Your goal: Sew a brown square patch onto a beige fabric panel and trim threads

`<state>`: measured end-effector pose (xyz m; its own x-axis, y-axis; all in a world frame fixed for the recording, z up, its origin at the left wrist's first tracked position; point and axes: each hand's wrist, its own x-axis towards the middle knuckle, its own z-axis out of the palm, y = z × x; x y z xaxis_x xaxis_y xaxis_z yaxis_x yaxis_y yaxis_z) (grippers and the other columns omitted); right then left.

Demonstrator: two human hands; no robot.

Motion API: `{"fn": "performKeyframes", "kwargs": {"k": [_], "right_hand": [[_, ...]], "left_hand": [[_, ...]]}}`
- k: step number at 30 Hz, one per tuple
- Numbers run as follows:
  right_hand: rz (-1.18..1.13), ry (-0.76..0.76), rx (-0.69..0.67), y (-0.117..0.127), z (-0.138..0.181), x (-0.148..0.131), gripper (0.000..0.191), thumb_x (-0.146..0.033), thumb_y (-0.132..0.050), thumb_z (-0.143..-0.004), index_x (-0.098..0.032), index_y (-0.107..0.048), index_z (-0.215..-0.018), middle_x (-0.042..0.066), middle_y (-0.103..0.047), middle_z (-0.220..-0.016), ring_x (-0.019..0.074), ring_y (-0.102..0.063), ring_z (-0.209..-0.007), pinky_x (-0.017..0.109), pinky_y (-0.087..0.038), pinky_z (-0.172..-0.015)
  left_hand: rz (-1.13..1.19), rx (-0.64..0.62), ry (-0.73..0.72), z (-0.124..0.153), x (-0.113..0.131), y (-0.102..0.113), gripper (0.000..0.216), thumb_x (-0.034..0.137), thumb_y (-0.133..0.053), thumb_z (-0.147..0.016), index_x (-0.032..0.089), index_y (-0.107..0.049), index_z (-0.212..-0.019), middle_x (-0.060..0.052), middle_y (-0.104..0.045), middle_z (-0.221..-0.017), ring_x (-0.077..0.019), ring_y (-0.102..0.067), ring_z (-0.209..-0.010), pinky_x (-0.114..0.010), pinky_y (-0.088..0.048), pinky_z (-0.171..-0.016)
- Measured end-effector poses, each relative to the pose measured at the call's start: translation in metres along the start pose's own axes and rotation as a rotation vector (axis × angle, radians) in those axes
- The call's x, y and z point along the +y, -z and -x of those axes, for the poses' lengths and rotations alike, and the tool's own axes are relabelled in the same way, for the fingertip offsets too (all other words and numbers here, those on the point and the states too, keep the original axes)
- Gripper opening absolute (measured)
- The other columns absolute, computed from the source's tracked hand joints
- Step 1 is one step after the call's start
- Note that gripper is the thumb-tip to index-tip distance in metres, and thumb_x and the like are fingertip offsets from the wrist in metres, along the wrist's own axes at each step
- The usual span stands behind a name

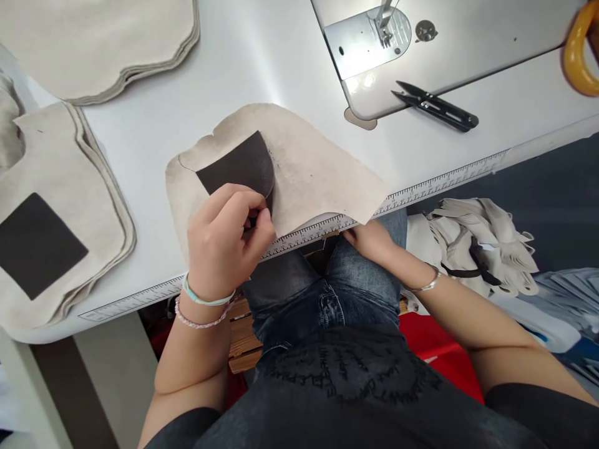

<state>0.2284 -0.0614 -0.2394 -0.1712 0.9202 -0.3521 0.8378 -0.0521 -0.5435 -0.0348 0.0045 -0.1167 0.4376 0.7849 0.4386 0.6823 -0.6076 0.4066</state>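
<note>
A beige fabric piece [309,168] lies at the front edge of the white table [262,62], with a dark brown patch [241,165] on top of it. My left hand [227,240] rests on the patch's near end, fingers curled and pinching it against the beige piece. My right hand [374,240] sits below the table edge, under the overhanging corner of the beige piece; its fingers are hidden by the table and fabric.
Beige stacks lie at the left [60,206], one topped with a dark patch [35,243], and at the back left [103,43]. A sewing machine bed [449,43] holds black thread snips [437,107]. A ruler strip [440,184] edges the table. More fabric [482,243] is piled at right.
</note>
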Motion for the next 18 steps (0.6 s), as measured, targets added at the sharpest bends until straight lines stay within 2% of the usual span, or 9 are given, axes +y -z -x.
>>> {"fn": "performKeyframes", "kwargs": {"k": [2, 5, 8, 10, 13, 15, 18], "right_hand": [[-0.049, 0.088, -0.057, 0.015, 0.012, -0.011, 0.020, -0.021, -0.056, -0.092, -0.014, -0.069, -0.105, 0.014, -0.070, -0.108, 0.0282, -0.063, -0.106, 0.049, -0.048, -0.094], [-0.169, 0.233, -0.159, 0.016, 0.020, -0.030, 0.017, -0.020, -0.058, -0.090, -0.019, -0.071, -0.102, 0.009, -0.072, -0.107, 0.0254, -0.064, -0.103, 0.042, -0.050, -0.091], [-0.288, 0.279, -0.225, -0.019, 0.011, -0.047, 0.007, -0.021, -0.065, -0.088, -0.018, -0.069, -0.092, 0.004, -0.072, -0.093, 0.0190, -0.066, -0.092, 0.036, -0.052, -0.086], [-0.352, 0.252, -0.244, -0.053, 0.002, -0.056, 0.016, -0.029, -0.064, -0.090, -0.014, -0.066, -0.094, 0.003, -0.068, -0.090, 0.0151, -0.065, -0.083, 0.035, -0.054, -0.079], [-0.415, 0.200, -0.251, -0.099, -0.007, -0.063, 0.026, -0.037, -0.061, -0.092, -0.014, -0.063, -0.104, 0.004, -0.066, -0.099, 0.0153, -0.065, -0.086, 0.035, -0.056, -0.077], [-0.439, 0.172, -0.244, -0.117, -0.009, -0.065, 0.028, -0.038, -0.060, -0.093, -0.014, -0.063, -0.108, 0.005, -0.066, -0.103, 0.0161, -0.064, -0.089, 0.036, -0.056, -0.078], [-0.464, 0.159, -0.225, -0.127, -0.007, -0.067, 0.028, -0.037, -0.060, -0.093, -0.014, -0.063, -0.109, 0.006, -0.065, -0.107, 0.0171, -0.064, -0.092, 0.037, -0.056, -0.081]], "left_hand": [[0.004, -0.007, 0.004, 0.000, 0.000, 0.000, 0.016, 0.008, -0.057, -0.083, 0.023, -0.053, -0.084, -0.001, -0.061, -0.079, -0.0142, -0.056, -0.066, -0.031, -0.044, -0.056], [0.009, -0.011, 0.006, -0.001, 0.000, 0.000, 0.015, 0.008, -0.056, -0.084, 0.023, -0.052, -0.084, -0.002, -0.061, -0.079, -0.0143, -0.055, -0.067, -0.031, -0.044, -0.056], [0.002, 0.010, 0.000, -0.001, 0.000, -0.002, 0.014, 0.009, -0.055, -0.084, 0.023, -0.052, -0.083, -0.002, -0.061, -0.079, -0.0142, -0.055, -0.066, -0.031, -0.043, -0.056], [-0.006, 0.024, 0.004, -0.001, 0.000, -0.003, 0.014, 0.009, -0.055, -0.084, 0.023, -0.052, -0.081, -0.001, -0.061, -0.078, -0.0139, -0.055, -0.066, -0.030, -0.043, -0.056], [-0.008, 0.042, -0.005, -0.001, 0.000, -0.004, 0.014, 0.009, -0.055, -0.083, 0.022, -0.051, -0.080, -0.001, -0.061, -0.077, -0.0130, -0.054, -0.065, -0.029, -0.041, -0.055], [-0.002, 0.047, -0.010, 0.000, -0.001, -0.004, 0.014, 0.009, -0.056, -0.082, 0.022, -0.051, -0.080, 0.000, -0.060, -0.077, -0.0122, -0.053, -0.064, -0.028, -0.040, -0.054], [0.001, 0.062, -0.011, 0.000, -0.001, -0.006, 0.015, 0.007, -0.056, -0.080, 0.021, -0.050, -0.078, 0.001, -0.059, -0.075, -0.0116, -0.053, -0.064, -0.027, -0.040, -0.056]]}}
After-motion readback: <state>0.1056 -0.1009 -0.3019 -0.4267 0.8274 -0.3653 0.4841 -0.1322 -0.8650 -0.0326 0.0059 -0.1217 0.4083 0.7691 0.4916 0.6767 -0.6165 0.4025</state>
